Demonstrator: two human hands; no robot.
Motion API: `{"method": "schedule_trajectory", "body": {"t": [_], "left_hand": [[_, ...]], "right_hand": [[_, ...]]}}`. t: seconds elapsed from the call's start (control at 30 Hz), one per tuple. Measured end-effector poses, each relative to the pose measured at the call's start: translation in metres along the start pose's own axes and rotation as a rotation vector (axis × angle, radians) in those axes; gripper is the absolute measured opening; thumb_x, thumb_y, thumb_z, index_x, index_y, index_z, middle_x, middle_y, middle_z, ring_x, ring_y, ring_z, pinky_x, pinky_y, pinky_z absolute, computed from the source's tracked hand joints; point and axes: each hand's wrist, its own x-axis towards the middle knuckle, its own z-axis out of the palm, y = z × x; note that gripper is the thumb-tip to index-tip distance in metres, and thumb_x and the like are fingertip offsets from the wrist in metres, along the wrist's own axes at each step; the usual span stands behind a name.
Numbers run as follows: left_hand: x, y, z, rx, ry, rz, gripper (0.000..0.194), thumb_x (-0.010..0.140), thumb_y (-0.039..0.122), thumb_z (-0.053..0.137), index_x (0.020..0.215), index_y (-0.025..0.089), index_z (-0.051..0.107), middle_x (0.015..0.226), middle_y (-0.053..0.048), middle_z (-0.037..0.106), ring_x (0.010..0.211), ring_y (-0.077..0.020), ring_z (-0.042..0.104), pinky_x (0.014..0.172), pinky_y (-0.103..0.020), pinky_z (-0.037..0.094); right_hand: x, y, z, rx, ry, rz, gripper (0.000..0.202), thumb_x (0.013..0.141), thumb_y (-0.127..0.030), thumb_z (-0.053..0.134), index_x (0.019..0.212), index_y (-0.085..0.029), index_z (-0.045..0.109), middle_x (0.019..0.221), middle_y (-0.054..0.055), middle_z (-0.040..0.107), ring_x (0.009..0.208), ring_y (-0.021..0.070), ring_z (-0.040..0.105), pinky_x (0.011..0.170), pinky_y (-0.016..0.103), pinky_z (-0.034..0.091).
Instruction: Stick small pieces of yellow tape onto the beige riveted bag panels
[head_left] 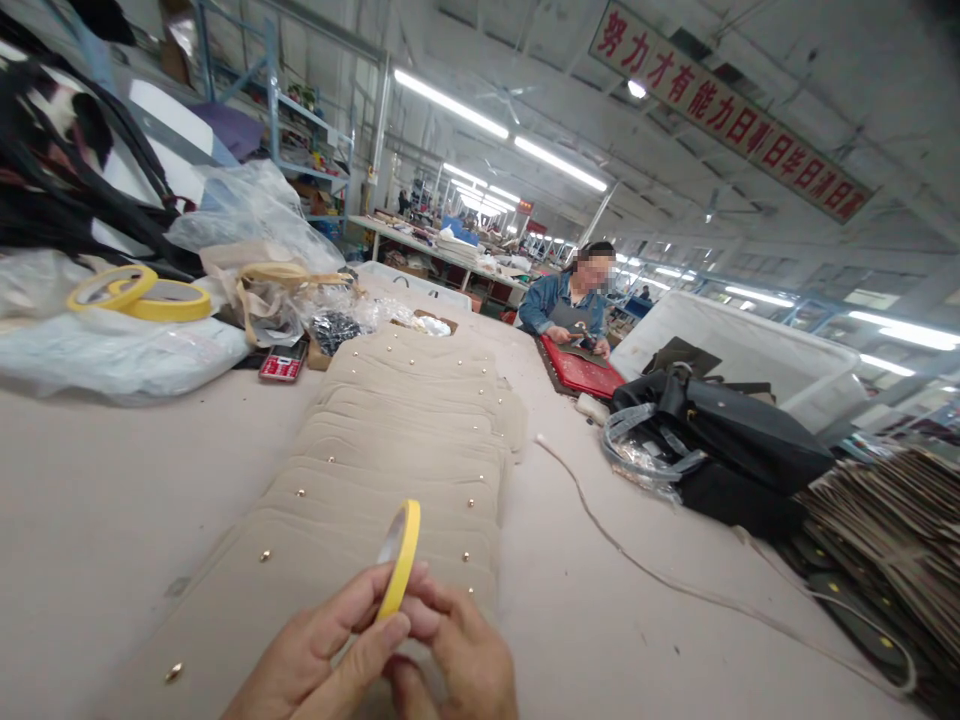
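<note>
A narrow roll of yellow tape [409, 555] stands upright between my hands at the bottom middle. My left hand [337, 640] pinches its lower edge between thumb and fingers. From the other side, my right hand [465, 640] has its curled fingers against the lower part of the roll; their exact hold is partly hidden. Beneath and beyond my hands lies a long overlapping row of beige material pieces [405, 440] with small gold studs along both sides.
More yellow tape rolls [169, 300] lie on wrapped goods at left, near a red phone-like device [283, 360]. A cord [600, 515] crosses the table. Black bags [735, 430] and stacked dark pieces [892, 540] stand right. A co-worker [570, 300] works beyond at a red board [581, 372].
</note>
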Motion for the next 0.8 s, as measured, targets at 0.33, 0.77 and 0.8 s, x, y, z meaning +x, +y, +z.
{"method": "schedule_trajectory", "body": {"t": [0.33,0.77,0.8], "left_hand": [[-0.018,0.004,-0.004,0.468,-0.108,0.335,0.033,0.111,0.046,0.051,0.126,0.030,0.075,0.099,0.000,0.080,0.084,-0.0132,0.074,0.079,-0.012,0.059],[-0.017,0.000,-0.007,0.854,-0.021,0.710,0.042,0.114,0.035,0.047,0.155,0.032,0.053,0.096,0.003,0.079,0.085,-0.0163,0.073,0.095,-0.023,0.053],[-0.016,0.001,-0.006,0.857,-0.015,0.724,0.043,0.114,0.034,0.047,0.156,0.032,0.052,0.094,0.003,0.078,0.084,-0.0160,0.073,0.095,-0.023,0.052]], "right_hand": [[0.047,-0.036,-0.049,0.264,-0.003,-0.153,0.060,0.113,-0.056,0.057,0.062,-0.022,0.059,0.043,-0.010,0.048,0.034,0.0059,0.043,0.082,0.030,0.069],[0.037,-0.040,-0.055,0.183,-0.142,-0.093,0.060,0.113,-0.059,0.052,0.067,-0.026,0.071,0.045,-0.007,0.055,0.036,0.0090,0.047,0.082,0.034,0.069],[0.036,-0.039,-0.054,0.177,-0.151,-0.095,0.060,0.113,-0.059,0.053,0.066,-0.026,0.071,0.045,-0.007,0.055,0.036,0.0093,0.047,0.082,0.034,0.069]]}}
